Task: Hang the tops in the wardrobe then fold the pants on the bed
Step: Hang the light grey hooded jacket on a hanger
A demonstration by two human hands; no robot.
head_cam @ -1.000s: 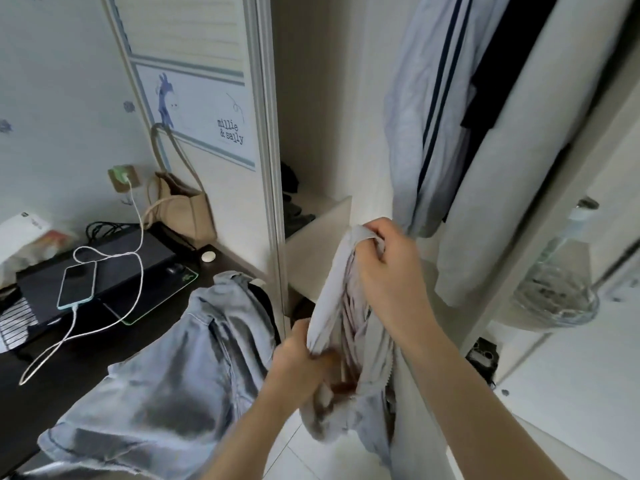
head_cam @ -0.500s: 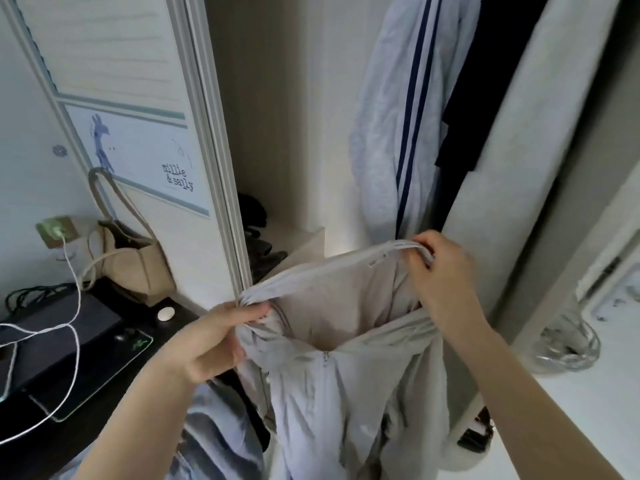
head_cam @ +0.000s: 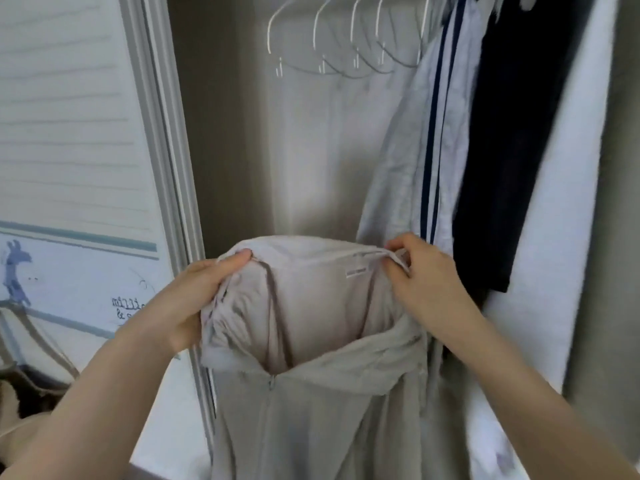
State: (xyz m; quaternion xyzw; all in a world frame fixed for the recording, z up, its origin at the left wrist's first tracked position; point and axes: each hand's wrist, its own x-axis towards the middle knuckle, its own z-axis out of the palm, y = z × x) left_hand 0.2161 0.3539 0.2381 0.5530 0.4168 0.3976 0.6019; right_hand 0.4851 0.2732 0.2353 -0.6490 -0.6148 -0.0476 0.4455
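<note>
Step in hand: hanging stage, first half of the task, pants not in view. Light grey zip top (head_cam: 311, 393) held up in front of the open wardrobe (head_cam: 225, 133), neck opening spread wide between both hands.

Left hand (head_cam: 194, 299) grip: fingers curled round the left side of the collar, thumb on top of the edge, fabric bunched under the palm. Right hand (head_cam: 422, 285) grip: pinching the right end of the collar band just past the small sewn label (head_cam: 356, 272), fingers curled over the hem. Both grips closed on the top, neither free.

Top position: hangs straight down from the two grips, collar edge stretched level between them, zipper (head_cam: 270, 382) closed below the opening, body of the garment dropping out of the bottom of the view. It sits below the empty wire hangers (head_cam: 332, 39) on the rail, well apart from them, and just beside the striped garment (head_cam: 429, 150) already hung on the right, with the dark garment (head_cam: 512, 150) beyond that.

Next move, my read: one hand has to let go to pull a hanger off the rail, the other keeping the collar open so the hanger arms can go in through the neck. Risk: top slumps and opening closes when one grip releases. No hanger in hand yet.
</note>
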